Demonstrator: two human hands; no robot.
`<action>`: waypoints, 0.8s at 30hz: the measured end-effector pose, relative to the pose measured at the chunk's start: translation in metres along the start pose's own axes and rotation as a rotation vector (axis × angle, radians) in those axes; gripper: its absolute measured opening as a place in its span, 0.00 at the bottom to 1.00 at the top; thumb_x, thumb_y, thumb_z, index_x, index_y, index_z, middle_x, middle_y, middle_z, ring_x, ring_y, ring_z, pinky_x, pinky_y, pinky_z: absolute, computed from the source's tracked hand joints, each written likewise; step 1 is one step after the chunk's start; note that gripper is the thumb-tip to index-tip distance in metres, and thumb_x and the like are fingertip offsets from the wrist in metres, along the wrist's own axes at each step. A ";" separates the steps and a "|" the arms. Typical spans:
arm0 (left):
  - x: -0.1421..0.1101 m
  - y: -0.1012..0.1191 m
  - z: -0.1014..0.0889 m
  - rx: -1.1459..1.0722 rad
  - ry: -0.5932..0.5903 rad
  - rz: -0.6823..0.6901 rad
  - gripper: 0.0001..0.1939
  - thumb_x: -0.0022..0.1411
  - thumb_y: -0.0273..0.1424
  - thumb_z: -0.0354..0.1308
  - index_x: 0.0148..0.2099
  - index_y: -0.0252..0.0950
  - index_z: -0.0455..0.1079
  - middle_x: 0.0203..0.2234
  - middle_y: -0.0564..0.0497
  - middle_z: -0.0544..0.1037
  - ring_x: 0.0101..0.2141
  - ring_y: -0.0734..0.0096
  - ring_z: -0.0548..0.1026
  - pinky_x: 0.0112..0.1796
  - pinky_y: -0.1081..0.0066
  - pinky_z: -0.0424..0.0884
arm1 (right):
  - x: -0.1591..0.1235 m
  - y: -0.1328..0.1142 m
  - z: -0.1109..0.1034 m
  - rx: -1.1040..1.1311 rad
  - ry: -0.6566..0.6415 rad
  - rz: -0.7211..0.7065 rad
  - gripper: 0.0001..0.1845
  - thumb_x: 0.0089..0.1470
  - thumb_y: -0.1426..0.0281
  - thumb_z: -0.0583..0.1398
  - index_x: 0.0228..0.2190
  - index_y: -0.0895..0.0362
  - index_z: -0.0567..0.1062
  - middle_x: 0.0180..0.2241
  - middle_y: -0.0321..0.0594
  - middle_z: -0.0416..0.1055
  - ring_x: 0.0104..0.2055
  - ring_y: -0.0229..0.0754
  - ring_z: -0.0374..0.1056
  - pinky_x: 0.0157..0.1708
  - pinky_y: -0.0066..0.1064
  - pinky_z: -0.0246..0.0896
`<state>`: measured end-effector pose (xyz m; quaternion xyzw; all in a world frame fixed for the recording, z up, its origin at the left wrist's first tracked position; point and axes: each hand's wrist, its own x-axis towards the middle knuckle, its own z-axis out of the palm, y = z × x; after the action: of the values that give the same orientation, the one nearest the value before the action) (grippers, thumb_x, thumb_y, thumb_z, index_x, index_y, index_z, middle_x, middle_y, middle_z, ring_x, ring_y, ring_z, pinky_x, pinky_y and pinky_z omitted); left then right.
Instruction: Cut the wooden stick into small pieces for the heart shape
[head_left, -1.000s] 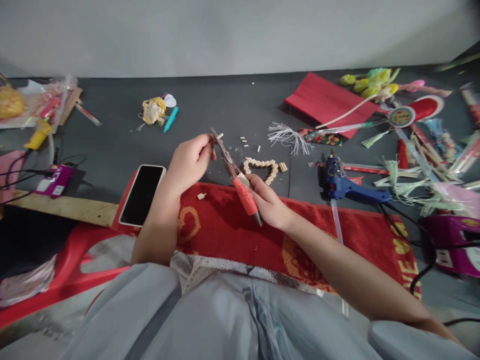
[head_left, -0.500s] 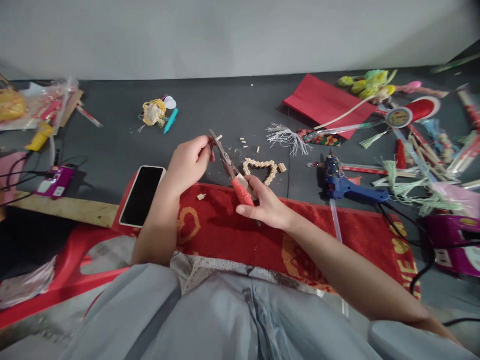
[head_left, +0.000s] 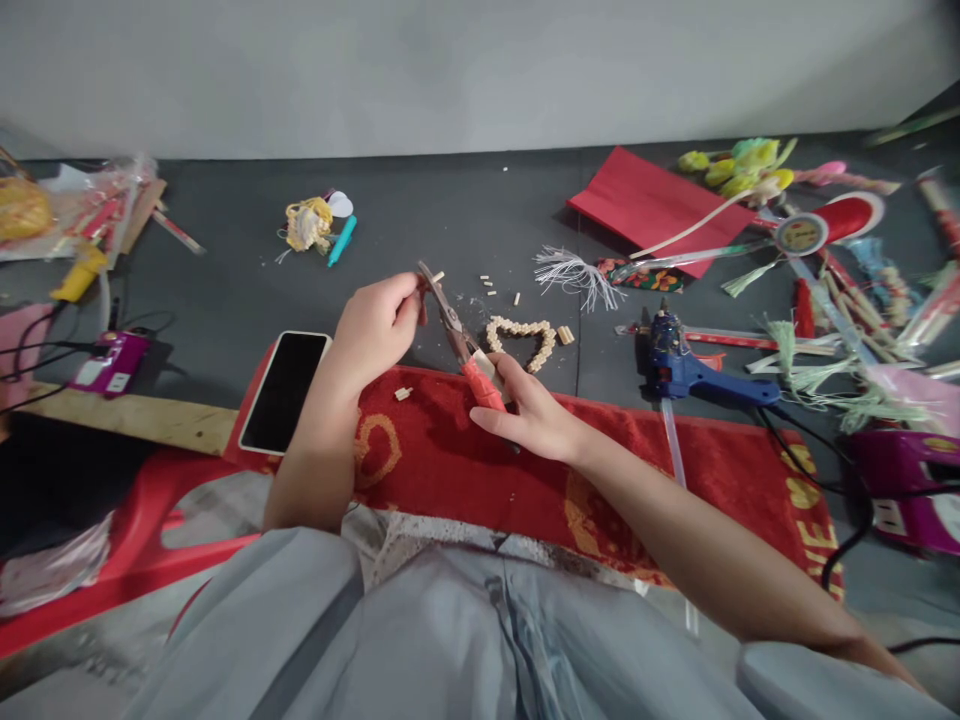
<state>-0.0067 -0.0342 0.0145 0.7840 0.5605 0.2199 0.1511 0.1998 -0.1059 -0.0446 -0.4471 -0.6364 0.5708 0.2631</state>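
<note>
My right hand (head_left: 525, 410) grips the red handles of a pair of cutting pliers (head_left: 459, 338), whose metal jaws point up and left. My left hand (head_left: 379, 325) is closed in a pinch on a thin pale wooden stick (head_left: 438, 276) held at the jaw tips. Just beyond the pliers lies a heart shape (head_left: 523, 338) built from short wooden bits on the dark surface. Several cut stick pieces (head_left: 491, 286) are scattered near it, and one piece (head_left: 403, 393) lies on the red mat (head_left: 442, 450) under my hands.
A black phone (head_left: 285, 390) lies left of my left forearm. A blue glue gun (head_left: 686, 365) sits to the right, with tassels, sticks and red paper (head_left: 649, 205) beyond it. Purple devices (head_left: 109, 362) with cables sit at both sides. A yellow thread bundle (head_left: 307, 222) is far left.
My right hand has shifted its hold on the plier handles, the fingers now covering more of the red grips. The left hand and stick have stayed at the jaws.
</note>
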 end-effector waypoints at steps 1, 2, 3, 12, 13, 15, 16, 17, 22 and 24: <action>0.000 -0.001 0.000 0.008 0.000 0.002 0.12 0.64 0.28 0.46 0.28 0.37 0.65 0.23 0.53 0.74 0.25 0.73 0.69 0.30 0.72 0.59 | 0.000 0.000 0.000 -0.003 -0.001 0.007 0.31 0.47 0.53 0.62 0.46 0.57 0.60 0.35 0.40 0.65 0.37 0.44 0.60 0.39 0.40 0.59; 0.000 -0.001 0.000 0.013 -0.001 0.002 0.12 0.64 0.28 0.46 0.28 0.37 0.64 0.23 0.53 0.74 0.25 0.73 0.69 0.30 0.72 0.59 | 0.000 0.000 0.000 -0.003 -0.001 0.009 0.31 0.46 0.53 0.62 0.46 0.57 0.60 0.35 0.40 0.65 0.37 0.45 0.60 0.39 0.40 0.59; 0.000 -0.002 0.000 0.013 -0.002 0.003 0.12 0.64 0.28 0.46 0.28 0.37 0.64 0.22 0.53 0.74 0.25 0.73 0.69 0.30 0.72 0.59 | 0.000 0.000 0.000 -0.001 -0.001 0.006 0.31 0.46 0.53 0.62 0.46 0.56 0.60 0.35 0.40 0.65 0.37 0.45 0.60 0.39 0.40 0.58; 0.001 -0.005 -0.002 -0.007 -0.016 0.005 0.12 0.64 0.30 0.46 0.29 0.37 0.66 0.23 0.53 0.74 0.26 0.72 0.70 0.31 0.71 0.61 | 0.001 -0.001 -0.001 -0.009 -0.018 -0.022 0.28 0.46 0.52 0.60 0.43 0.55 0.59 0.34 0.39 0.61 0.36 0.43 0.58 0.38 0.37 0.56; 0.001 -0.005 -0.002 -0.003 -0.017 0.004 0.12 0.64 0.30 0.46 0.29 0.37 0.65 0.23 0.53 0.74 0.26 0.72 0.70 0.32 0.71 0.61 | 0.001 -0.002 -0.001 -0.011 -0.018 -0.016 0.29 0.45 0.52 0.60 0.43 0.55 0.59 0.34 0.39 0.61 0.36 0.43 0.58 0.38 0.38 0.56; 0.001 -0.005 -0.002 0.002 -0.021 0.004 0.13 0.64 0.30 0.46 0.28 0.37 0.65 0.23 0.52 0.74 0.27 0.72 0.70 0.32 0.71 0.61 | 0.001 -0.003 -0.001 -0.011 -0.018 -0.010 0.29 0.44 0.52 0.60 0.43 0.56 0.59 0.35 0.40 0.61 0.38 0.45 0.58 0.39 0.39 0.57; 0.001 -0.005 -0.002 0.002 -0.024 0.004 0.13 0.64 0.30 0.46 0.28 0.37 0.65 0.23 0.52 0.74 0.27 0.71 0.70 0.32 0.71 0.61 | 0.001 -0.003 -0.001 -0.010 -0.018 -0.010 0.30 0.44 0.52 0.60 0.43 0.56 0.59 0.35 0.41 0.61 0.38 0.45 0.58 0.39 0.39 0.57; 0.001 -0.005 -0.003 0.002 -0.026 0.004 0.13 0.64 0.30 0.45 0.28 0.37 0.65 0.23 0.52 0.74 0.27 0.71 0.71 0.32 0.71 0.61 | 0.001 -0.002 0.000 -0.007 -0.018 -0.013 0.29 0.45 0.52 0.60 0.43 0.56 0.59 0.36 0.41 0.61 0.39 0.45 0.58 0.39 0.39 0.57; 0.000 -0.003 -0.005 0.022 -0.041 -0.019 0.13 0.65 0.30 0.45 0.28 0.37 0.65 0.24 0.52 0.75 0.27 0.71 0.70 0.32 0.71 0.61 | 0.001 0.000 0.000 0.004 -0.015 -0.049 0.26 0.47 0.53 0.60 0.42 0.55 0.60 0.34 0.38 0.61 0.37 0.43 0.58 0.37 0.37 0.56; 0.000 -0.003 -0.005 0.035 -0.047 -0.023 0.13 0.65 0.30 0.45 0.29 0.37 0.66 0.24 0.51 0.75 0.27 0.71 0.70 0.32 0.70 0.61 | 0.001 0.001 -0.001 0.009 -0.021 -0.054 0.24 0.48 0.54 0.60 0.41 0.54 0.61 0.33 0.37 0.60 0.35 0.42 0.57 0.36 0.36 0.56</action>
<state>-0.0112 -0.0331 0.0175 0.7849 0.5696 0.1897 0.1532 0.2004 -0.1049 -0.0453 -0.4227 -0.6485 0.5708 0.2738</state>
